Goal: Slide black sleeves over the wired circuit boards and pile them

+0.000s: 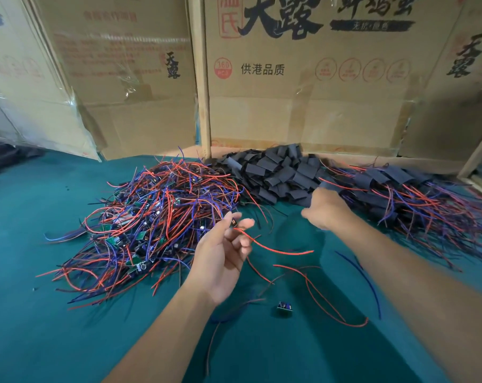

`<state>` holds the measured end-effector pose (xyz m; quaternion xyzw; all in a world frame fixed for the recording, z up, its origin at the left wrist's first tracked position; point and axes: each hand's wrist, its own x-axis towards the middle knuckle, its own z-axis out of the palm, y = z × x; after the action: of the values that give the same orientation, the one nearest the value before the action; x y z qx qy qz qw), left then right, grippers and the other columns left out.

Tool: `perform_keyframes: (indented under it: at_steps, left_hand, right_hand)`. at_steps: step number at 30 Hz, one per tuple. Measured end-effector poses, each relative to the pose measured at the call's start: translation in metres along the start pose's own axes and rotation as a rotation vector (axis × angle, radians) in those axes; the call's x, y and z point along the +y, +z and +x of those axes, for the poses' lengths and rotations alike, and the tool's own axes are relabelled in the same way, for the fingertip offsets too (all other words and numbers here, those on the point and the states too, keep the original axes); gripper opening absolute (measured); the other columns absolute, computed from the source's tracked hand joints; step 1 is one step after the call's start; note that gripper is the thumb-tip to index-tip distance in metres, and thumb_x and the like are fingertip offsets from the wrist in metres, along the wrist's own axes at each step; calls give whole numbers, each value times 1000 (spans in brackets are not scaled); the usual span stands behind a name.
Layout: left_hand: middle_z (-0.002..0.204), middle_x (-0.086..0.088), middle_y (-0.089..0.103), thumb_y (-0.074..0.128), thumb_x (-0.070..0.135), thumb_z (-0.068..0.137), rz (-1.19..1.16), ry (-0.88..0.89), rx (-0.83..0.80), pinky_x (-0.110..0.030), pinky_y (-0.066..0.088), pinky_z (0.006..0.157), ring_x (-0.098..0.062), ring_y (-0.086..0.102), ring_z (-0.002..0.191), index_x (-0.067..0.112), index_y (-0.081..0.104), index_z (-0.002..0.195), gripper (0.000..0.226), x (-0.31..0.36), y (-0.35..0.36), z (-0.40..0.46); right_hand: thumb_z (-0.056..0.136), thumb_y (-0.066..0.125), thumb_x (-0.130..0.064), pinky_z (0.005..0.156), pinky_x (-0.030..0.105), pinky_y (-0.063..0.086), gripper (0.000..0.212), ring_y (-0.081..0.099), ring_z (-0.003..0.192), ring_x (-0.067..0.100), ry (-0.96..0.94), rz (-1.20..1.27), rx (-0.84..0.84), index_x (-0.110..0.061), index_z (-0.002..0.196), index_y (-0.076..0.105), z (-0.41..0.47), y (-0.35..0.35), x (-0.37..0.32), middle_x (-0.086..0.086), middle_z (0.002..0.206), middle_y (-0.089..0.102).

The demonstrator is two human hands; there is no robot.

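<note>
A tangled heap of bare wired circuit boards (pixel 148 217) with red and blue leads lies at the left. Behind the middle sits a pile of flat black sleeves (pixel 275 172). At the right lies a pile of sleeved boards (pixel 400 194) with wires sticking out. My left hand (pixel 223 255) is palm up and pinches a small wired board (pixel 234 223) between thumb and fingers, its red lead trailing right. My right hand (pixel 324 207) is blurred at the sleeve pile's front edge, and its fingers reach among the sleeves. A loose wired board (pixel 285 308) lies on the mat near me.
Everything rests on a green mat (pixel 41 327). Cardboard boxes (pixel 303 92) wall the back, with a wooden post (pixel 202 78) between them. More dark pieces (pixel 2 158) lie at the far left edge. Loose red and blue wires (pixel 331 294) trail across the mat between my arms.
</note>
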<state>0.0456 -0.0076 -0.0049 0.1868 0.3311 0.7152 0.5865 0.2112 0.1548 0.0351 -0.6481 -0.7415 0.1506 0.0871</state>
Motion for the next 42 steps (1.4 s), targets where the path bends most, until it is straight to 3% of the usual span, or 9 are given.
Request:
perform_keyframes:
  at_steps: [2, 4, 8, 15, 20, 25, 29, 35, 42]
  left_hand:
    - [81, -2, 69, 61, 29, 89, 23, 24, -21, -17, 45, 49, -9, 50, 52, 5, 64, 109, 32, -1, -2, 2]
    - [80, -1, 68, 63, 32, 86, 27, 33, -35, -16, 47, 51, -8, 50, 54, 3, 66, 112, 39, 0, -4, 3]
    - [80, 1, 66, 64, 34, 87, -24, 8, -83, -14, 46, 50, -4, 50, 53, 5, 69, 110, 38, 2, -5, 4]
    - [79, 0, 66, 81, 25, 80, -204, -172, -391, -15, 52, 55, -4, 59, 58, 4, 73, 110, 38, 2, -2, -7]
    - [78, 1, 68, 87, 25, 75, -216, -229, -497, -16, 53, 57, -4, 62, 60, 4, 73, 113, 46, 2, 2, -15]
    - [96, 9, 75, 74, 41, 86, -78, -262, -582, -22, 55, 67, -8, 67, 76, 16, 67, 128, 49, -3, 6, -24]
    - [120, 8, 71, 60, 40, 96, -78, -253, -661, -27, 56, 86, -14, 68, 106, 15, 59, 137, 48, 4, 6, -24]
    - [131, 5, 66, 47, 38, 103, -124, -248, -761, -32, 51, 94, -20, 63, 117, 12, 47, 147, 51, 6, 4, -25]
    - [121, 8, 71, 60, 42, 94, -76, -142, -608, -34, 52, 98, -22, 61, 125, 17, 64, 131, 45, 4, 3, -16]
  right_hand:
    - [85, 58, -19, 48, 32, 47, 15, 63, 54, 28, -86, 263, -16, -9, 83, 48, -31, 0, 6, 8, 65, 65]
    - [85, 55, -18, 41, 27, 47, 5, 66, 50, 22, -164, 523, -78, -13, 86, 56, -71, 2, 16, 3, 58, 66]
    - [100, 51, -8, 49, 30, 55, 6, 74, 72, 30, -139, 994, -194, -7, 100, 57, -120, 8, 36, 13, 84, 73]
    - [102, 46, -1, 72, 35, 61, 19, 69, 95, 46, -122, 1310, -347, -1, 107, 64, -144, 40, 7, 38, 113, 61]
    - [102, 40, 3, 86, 42, 59, 29, 59, 118, 43, -77, 1497, -470, -5, 115, 65, -157, 48, -9, 29, 127, 59]
    - [101, 50, -9, 90, 39, 58, 29, 70, 83, 8, -250, 1532, -668, -24, 100, 75, -170, 48, -19, -9, 86, 73]
    - [99, 53, -7, 91, 39, 56, 25, 67, 88, 15, -250, 1588, -756, -19, 97, 75, -166, 47, -13, 0, 86, 70]
    - [94, 58, -17, 104, 44, 48, 20, 67, 86, 12, -277, 1640, -909, -14, 109, 71, -158, 49, -7, -3, 90, 70]
    - [86, 58, -15, 71, 30, 58, 18, 66, 70, 18, -44, 1766, -608, -7, 83, 74, -140, 40, -4, 12, 81, 68]
